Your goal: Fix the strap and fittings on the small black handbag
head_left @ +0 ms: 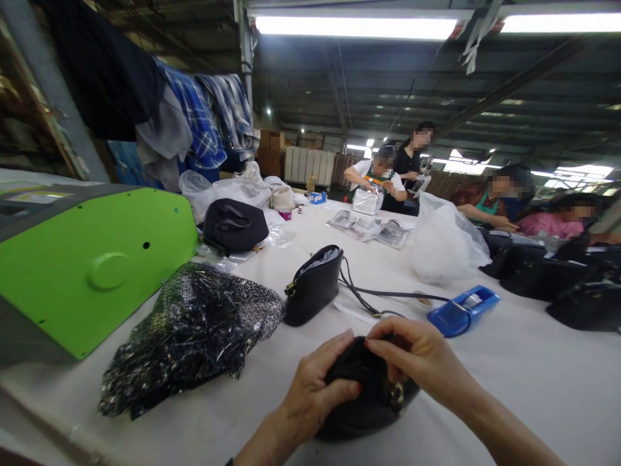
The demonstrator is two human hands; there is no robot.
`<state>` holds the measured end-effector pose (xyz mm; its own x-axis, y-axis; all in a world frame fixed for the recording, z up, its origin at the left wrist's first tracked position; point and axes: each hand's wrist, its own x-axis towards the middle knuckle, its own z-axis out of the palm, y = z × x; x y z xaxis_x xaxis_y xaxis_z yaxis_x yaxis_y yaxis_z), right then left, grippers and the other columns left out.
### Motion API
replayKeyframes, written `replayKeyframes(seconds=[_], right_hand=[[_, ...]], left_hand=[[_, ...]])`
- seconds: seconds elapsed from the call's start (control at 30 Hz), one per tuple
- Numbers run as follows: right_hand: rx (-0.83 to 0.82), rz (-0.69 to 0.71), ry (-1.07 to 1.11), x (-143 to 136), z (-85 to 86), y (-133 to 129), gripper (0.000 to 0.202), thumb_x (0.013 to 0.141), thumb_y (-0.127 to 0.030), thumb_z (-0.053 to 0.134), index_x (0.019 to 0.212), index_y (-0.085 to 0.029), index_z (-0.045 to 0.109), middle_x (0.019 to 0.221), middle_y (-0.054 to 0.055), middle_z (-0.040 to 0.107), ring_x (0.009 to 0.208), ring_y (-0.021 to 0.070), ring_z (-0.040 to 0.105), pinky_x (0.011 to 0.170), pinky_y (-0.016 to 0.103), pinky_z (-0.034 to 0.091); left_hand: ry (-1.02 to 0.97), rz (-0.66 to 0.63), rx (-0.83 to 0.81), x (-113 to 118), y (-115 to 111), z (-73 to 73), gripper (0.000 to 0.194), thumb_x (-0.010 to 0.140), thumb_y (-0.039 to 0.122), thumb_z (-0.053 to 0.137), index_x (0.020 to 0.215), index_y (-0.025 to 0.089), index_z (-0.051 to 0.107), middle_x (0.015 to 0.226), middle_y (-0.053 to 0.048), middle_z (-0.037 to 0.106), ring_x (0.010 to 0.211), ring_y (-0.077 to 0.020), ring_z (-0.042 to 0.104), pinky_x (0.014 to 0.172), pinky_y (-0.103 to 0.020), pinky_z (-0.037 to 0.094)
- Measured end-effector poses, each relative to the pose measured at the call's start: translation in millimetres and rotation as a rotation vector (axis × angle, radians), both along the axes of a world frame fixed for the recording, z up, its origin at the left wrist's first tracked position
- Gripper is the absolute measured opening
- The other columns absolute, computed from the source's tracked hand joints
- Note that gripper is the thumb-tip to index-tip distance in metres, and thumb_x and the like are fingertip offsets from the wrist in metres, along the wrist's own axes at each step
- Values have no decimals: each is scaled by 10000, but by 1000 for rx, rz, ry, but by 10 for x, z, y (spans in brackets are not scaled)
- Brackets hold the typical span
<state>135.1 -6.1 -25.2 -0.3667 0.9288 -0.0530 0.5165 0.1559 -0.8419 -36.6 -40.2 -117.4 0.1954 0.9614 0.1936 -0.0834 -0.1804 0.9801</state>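
Note:
A small black handbag (354, 417) with gold-coloured hardware lies on the white table close to me. My left hand (317, 382) grips its left side, thumb on the near face and fingers over the top edge. Above the bag's top, my right hand (412, 349) is closed in a pinch at the edge; whatever small part is between the fingertips is hidden. Just beyond stands another black handbag (313, 288), upright and open at the top, with clear wrapping inside. Its thin black strap (402, 293) trails right towards a blue tape dispenser (463, 312).
A crumpled patterned plastic bag (194, 336) lies at left beside a green-sided machine (107, 265). A black backpack-like bag (235, 225) sits behind. White plastic wrapping (444, 243) and several black bags (543, 275) occupy the right. Co-workers (376, 178) are across the table.

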Motion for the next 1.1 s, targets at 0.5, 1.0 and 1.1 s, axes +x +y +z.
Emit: replayKeyframes(seconds=[0.5, 1.0, 1.1], right_hand=[[616, -194, -397, 384, -354, -308, 280, 900, -347, 407, 1106, -213, 540, 1124, 97, 571, 908, 176, 628, 754, 290, 545], [172, -82, -389, 176, 35, 20, 62, 697, -163, 473, 673, -204, 434, 610, -38, 464, 591, 125, 434, 552, 260, 321], [203, -152, -390, 265, 29, 1, 95, 693, -172, 443, 627, -210, 386, 566, -44, 428, 562, 123, 416, 538, 260, 309]], left_hand=[[25, 2, -46, -15, 3, -22, 606, 670, 478, 698, 1225, 286, 552, 1282, -23, 576, 1204, -261, 491, 1103, -358, 319], [38, 7, -26, -26, -9, -20, 557, 688, 444, 695, 1213, 324, 555, 1273, -2, 583, 1199, -244, 500, 1084, -340, 347], [34, 14, -34, -22, -4, -13, 545, 681, 450, 701, 1196, 329, 571, 1258, 2, 595, 1192, -249, 507, 1084, -340, 349]])
